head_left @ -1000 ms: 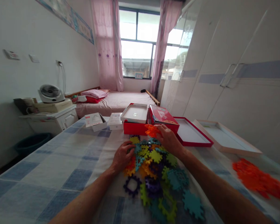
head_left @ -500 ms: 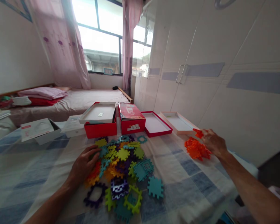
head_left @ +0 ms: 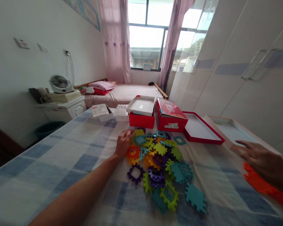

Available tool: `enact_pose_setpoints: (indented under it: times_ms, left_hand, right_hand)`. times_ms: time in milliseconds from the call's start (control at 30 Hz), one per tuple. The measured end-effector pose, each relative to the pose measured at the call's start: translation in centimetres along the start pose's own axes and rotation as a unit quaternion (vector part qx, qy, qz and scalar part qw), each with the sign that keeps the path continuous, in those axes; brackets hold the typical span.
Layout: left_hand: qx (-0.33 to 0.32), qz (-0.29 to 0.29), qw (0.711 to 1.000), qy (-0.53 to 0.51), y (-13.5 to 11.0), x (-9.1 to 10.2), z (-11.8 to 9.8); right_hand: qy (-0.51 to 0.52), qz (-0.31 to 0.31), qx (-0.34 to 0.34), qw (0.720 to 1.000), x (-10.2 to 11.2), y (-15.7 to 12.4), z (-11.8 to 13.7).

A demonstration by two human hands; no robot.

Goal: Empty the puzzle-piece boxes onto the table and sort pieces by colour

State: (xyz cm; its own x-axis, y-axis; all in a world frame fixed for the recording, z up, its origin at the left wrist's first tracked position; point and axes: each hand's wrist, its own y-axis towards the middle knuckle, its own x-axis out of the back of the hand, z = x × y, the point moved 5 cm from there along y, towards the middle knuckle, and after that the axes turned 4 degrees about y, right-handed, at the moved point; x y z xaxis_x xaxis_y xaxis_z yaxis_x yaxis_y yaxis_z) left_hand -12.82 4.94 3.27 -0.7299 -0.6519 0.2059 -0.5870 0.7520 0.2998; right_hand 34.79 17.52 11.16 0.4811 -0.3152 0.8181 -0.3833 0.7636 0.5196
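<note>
A pile of toothed plastic building pieces (head_left: pixel 160 148) in green, teal, yellow, orange and purple lies on a checked cloth (head_left: pixel 91 163). At the pile's left edge is my left hand (head_left: pixel 123 143), its fingers curled together beside a yellow-green piece (head_left: pixel 139 132) and above an orange piece (head_left: pixel 133 153); whatever may be inside them is hidden. Far to the right, my right hand (head_left: pixel 261 157) is over a separate heap of orange pieces (head_left: pixel 261 183), partly covering it. That hand is blurred, its fingers stretched toward a shallow tray, with no piece visible in them.
Behind the pile stand a red box with a white lid (head_left: pixel 141 120), a red box (head_left: pixel 171 121) and small white boxes (head_left: pixel 121 113). A red-rimmed tray (head_left: pixel 204 139) and a pale shallow tray (head_left: pixel 228 142) lie right of them. A wardrobe (head_left: pixel 257 103) borders the right side.
The view has turned left, so everything sits farther right. My right hand has let go of the orange piece it held. My left hand's fingers have curled in at the pile's edge.
</note>
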Motion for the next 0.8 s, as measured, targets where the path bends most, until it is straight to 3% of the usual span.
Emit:
enact_pose_setpoints:
  times_ms: [67,200,267,333,433,600,700,800]
  left_hand:
    - [0.023,-0.022,0.999,-0.04,0.1,0.2,0.7]
    - [0.047,-0.045,0.992,-0.104,0.1,0.4,1.2]
    - [0.053,-0.053,0.989,-0.125,0.1,0.5,1.3]
    - [0.058,-0.057,0.987,-0.137,0.1,0.6,1.3]
    - [0.058,-0.055,0.987,-0.143,0.2,0.6,1.6]
    - [0.051,-0.051,0.989,-0.133,0.4,0.5,1.8]
    - [0.046,-0.049,0.99,-0.127,0.3,0.4,1.5]
    - [0.045,-0.038,0.991,-0.123,0.0,0.4,1.2]
  right_hand:
    - [0.045,0.058,-0.007,0.997,-2.2,1.0,6.8]
    - [0.174,0.191,0.149,0.954,-7.1,1.3,22.2]
    - [0.178,0.221,0.217,0.934,-9.2,0.9,27.7]
    - [0.143,0.223,0.255,0.93,-11.2,0.5,31.2]
    - [0.072,0.214,0.257,0.94,-13.7,0.4,33.4]
    - [0.031,0.212,0.251,0.944,-16.0,0.4,33.8]
    - [0.041,0.209,0.258,0.942,-15.4,0.4,33.8]
    - [0.099,0.178,0.23,0.952,-12.5,1.0,32.5]
